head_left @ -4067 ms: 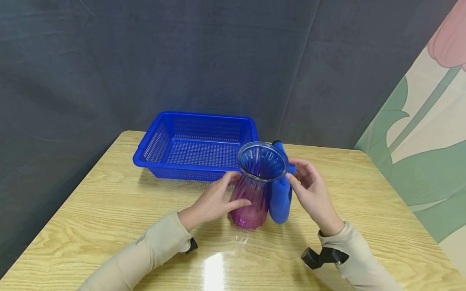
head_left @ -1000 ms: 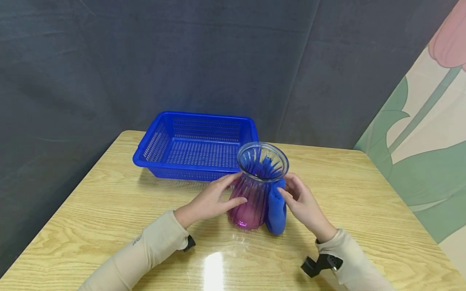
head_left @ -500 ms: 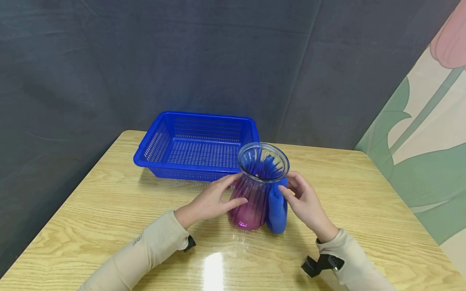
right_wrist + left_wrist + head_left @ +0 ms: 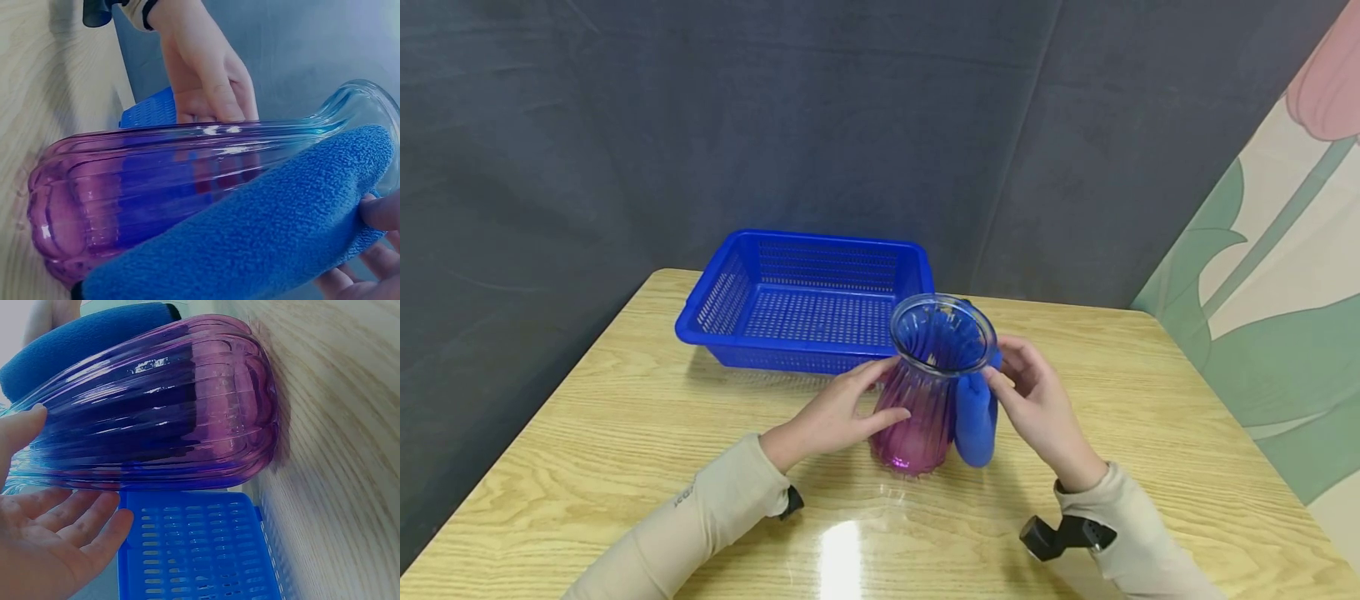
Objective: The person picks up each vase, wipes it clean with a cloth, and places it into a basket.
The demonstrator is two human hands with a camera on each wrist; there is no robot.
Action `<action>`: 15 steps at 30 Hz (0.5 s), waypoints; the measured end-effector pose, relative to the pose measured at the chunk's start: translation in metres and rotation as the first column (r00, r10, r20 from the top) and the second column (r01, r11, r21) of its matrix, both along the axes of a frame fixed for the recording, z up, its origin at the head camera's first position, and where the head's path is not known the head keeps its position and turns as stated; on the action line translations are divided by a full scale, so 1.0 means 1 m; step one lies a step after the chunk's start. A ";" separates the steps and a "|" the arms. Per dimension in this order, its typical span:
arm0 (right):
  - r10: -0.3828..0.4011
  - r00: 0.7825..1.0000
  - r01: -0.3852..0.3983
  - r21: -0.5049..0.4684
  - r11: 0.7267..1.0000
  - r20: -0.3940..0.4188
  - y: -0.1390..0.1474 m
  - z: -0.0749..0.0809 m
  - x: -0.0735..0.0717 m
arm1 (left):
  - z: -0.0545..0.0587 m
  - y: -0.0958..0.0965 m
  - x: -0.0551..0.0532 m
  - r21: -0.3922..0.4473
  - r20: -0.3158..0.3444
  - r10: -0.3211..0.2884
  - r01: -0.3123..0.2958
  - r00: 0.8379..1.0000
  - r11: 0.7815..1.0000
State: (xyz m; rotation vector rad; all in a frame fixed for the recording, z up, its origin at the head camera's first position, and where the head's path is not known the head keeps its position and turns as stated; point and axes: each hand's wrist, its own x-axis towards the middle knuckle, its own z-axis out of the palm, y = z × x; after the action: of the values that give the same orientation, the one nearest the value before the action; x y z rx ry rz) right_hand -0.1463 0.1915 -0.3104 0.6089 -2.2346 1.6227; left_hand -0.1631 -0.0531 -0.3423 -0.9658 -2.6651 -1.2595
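Observation:
A ribbed glass vase [image 4: 917, 417], blue at its flared rim and pink at its base, stands upright on the table. My left hand [image 4: 842, 408] holds its left side, thumb in front and fingers behind. My right hand [image 4: 1037, 404] pinches a folded blue towelling cloth [image 4: 976, 421] and lays it along the vase's right side. In the right wrist view the cloth [image 4: 250, 231] stretches from near the base up to the flared neck, its dark edge at the lower end. The left wrist view has the vase [image 4: 156, 406] between thumb and fingers.
Behind and to the left of the vase sits a blue perforated plastic basket [image 4: 812, 321], its near right corner overlapped by the vase in the head view. The wooden table [image 4: 625, 417] ends at a dark grey curtain [image 4: 820, 125]. A flower-patterned panel [image 4: 1292, 292] runs along the right.
The cloth and my right hand sit lower a second and half a second ago; now both are higher along the vase and slightly further right. My left hand and the vase stay put.

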 end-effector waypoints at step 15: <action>-0.055 0.996 0.059 -0.055 0.997 0.075 0.004 0.007 0.002 | -0.001 0.000 -0.001 0.003 -0.001 -0.009 0.009 1.000 1.000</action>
State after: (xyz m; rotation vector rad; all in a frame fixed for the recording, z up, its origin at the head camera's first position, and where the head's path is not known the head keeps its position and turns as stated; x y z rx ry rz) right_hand -0.1446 0.1956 -0.3032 0.4734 -2.2269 1.7001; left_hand -0.1638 -0.0535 -0.3430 -0.9781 -2.6607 -1.2640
